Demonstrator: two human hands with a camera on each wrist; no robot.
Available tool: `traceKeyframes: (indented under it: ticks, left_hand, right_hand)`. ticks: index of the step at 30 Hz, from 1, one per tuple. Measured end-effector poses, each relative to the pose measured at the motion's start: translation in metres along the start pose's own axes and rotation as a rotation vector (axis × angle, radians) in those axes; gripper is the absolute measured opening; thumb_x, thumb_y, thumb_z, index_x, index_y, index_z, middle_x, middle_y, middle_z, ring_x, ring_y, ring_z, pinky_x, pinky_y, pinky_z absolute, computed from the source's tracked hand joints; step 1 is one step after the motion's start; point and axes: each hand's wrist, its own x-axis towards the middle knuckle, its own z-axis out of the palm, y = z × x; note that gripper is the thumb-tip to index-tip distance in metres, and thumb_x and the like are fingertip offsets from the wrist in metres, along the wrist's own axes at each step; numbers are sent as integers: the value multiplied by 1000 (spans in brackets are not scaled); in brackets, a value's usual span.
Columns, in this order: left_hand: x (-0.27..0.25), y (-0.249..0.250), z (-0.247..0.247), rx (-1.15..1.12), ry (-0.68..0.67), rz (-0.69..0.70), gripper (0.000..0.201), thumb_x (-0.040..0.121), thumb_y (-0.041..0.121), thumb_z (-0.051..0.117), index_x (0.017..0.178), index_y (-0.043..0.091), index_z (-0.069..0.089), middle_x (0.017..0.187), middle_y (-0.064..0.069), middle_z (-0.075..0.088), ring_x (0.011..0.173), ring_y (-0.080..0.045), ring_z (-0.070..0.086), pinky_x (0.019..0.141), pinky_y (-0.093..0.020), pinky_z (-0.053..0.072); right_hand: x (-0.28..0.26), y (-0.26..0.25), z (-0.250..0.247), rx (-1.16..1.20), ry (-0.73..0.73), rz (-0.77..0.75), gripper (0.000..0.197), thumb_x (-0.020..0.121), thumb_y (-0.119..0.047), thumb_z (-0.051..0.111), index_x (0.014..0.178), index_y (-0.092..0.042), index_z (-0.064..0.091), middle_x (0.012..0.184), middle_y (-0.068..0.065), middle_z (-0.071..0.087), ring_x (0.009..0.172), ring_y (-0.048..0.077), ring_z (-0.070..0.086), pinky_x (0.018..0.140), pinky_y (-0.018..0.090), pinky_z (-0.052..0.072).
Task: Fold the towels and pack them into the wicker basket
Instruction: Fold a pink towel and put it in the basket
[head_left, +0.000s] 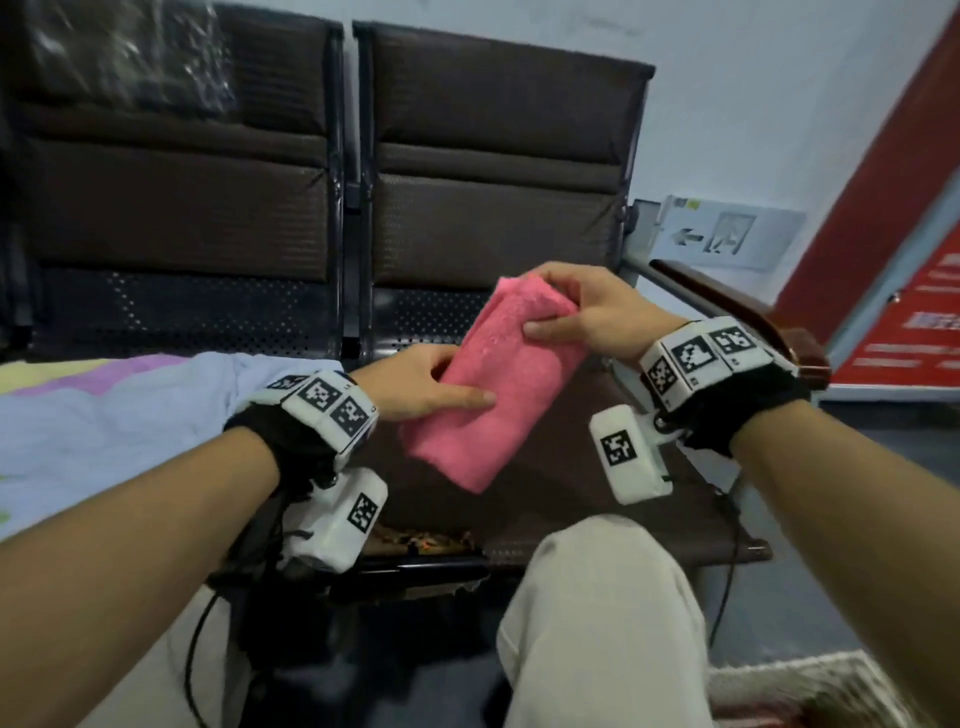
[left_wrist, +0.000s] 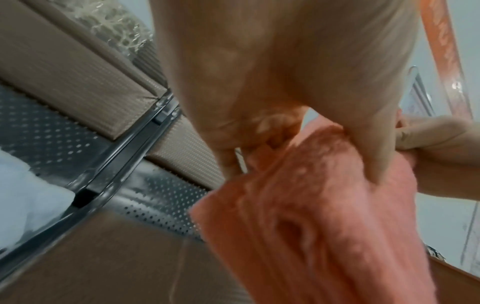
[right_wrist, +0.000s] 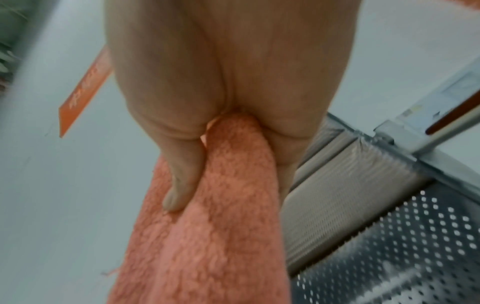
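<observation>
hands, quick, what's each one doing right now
Left hand: gripping the pink towel near its middle.
Right hand: fingers pinching the towel's far end.

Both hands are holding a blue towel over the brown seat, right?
Not quite: the towel is pink, not blue. The head view shows it plainly, and both wrist views show the same pinkish cloth. The rest is right: the left hand and the right hand both hold it over the brown seat.

Brown padded bench seats (head_left: 498, 218), pastel sheet (head_left: 104, 410) at left, red banner (head_left: 904, 291)
</observation>
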Motion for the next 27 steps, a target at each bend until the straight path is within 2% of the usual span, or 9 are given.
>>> traceKeyframes:
  ticks: [2, 6, 9, 11, 13, 15, 19, 22, 27]
  left_hand:
    - [2, 25, 4, 118, 12, 14, 39, 76, 37, 74, 109, 20, 63, 101, 4, 69, 91, -13, 67, 80, -31, 56]
    - [13, 79, 25, 351, 107, 96, 9, 83, 26, 62, 87, 19, 62, 83, 3, 65, 77, -15, 61, 65, -26, 47]
    - [25, 119, 56, 476, 48, 155, 20, 84, 29, 61, 101, 19, 63, 93, 0, 64, 84, -17, 60, 70, -25, 45]
    - [33, 138, 86, 551, -40, 183, 31, 84, 34, 65, 110, 19, 61, 99, 1, 62, 89, -17, 58, 75, -24, 43]
    - [44, 147, 123, 577, -143, 201, 38, 83, 39, 66, 114, 18, 61, 101, 1, 62, 91, -16, 59, 79, -25, 44]
    - [52, 146, 165, 557, -235, 207, 41, 83, 42, 66, 115, 16, 62, 104, 0, 65, 94, -17, 61, 84, -28, 47]
    - [55, 119, 262, 513, -347, 211, 41, 85, 37, 65, 118, 13, 61, 110, -4, 65, 101, -22, 61, 85, -30, 45]
    - [49, 87, 331, 533, -452, 184, 40, 84, 26, 66, 121, 11, 58, 113, -11, 64, 103, -27, 59, 83, -28, 41]
    - [35, 31, 409, 542, -667, 95, 42, 85, 20, 63, 124, 10, 52, 117, -12, 62, 105, -28, 58, 83, -28, 41]
  right_hand:
    - [-18, -3, -24, 8, 82, -3, 39, 78, 5, 69, 115, -3, 59, 102, 8, 64, 89, 10, 61, 83, 23, 51]
    - [-72, 14, -60, 57, 269, 3, 49, 80, -3, 70, 126, -15, 57, 118, 4, 63, 107, 13, 59, 95, 25, 48]
    - [-124, 40, -75, 96, 417, 44, 59, 80, -5, 71, 131, -26, 48, 128, 2, 58, 109, 14, 58, 95, 25, 47]
    - [-163, 65, -83, 175, 538, 139, 55, 79, -6, 72, 126, -21, 49, 118, 2, 61, 102, 17, 59, 87, 30, 52]
    - [-202, 93, -89, 236, 650, 279, 49, 76, -11, 76, 119, -13, 52, 114, 11, 62, 99, 22, 61, 85, 40, 54]
    - [-241, 120, -92, 254, 722, 399, 47, 74, -14, 79, 114, -6, 56, 113, 18, 64, 97, 25, 63, 88, 46, 53]
    - [-318, 168, -81, 222, 807, 539, 42, 73, -12, 79, 110, -2, 61, 104, 15, 67, 91, 21, 63, 87, 38, 53]
    - [-367, 205, -60, 179, 788, 640, 35, 77, 0, 74, 109, -3, 60, 99, 11, 65, 90, 18, 59, 85, 32, 49]
    - [-418, 263, -19, 216, 715, 823, 32, 80, 6, 67, 107, -7, 60, 101, 15, 64, 94, 24, 58, 90, 39, 47]
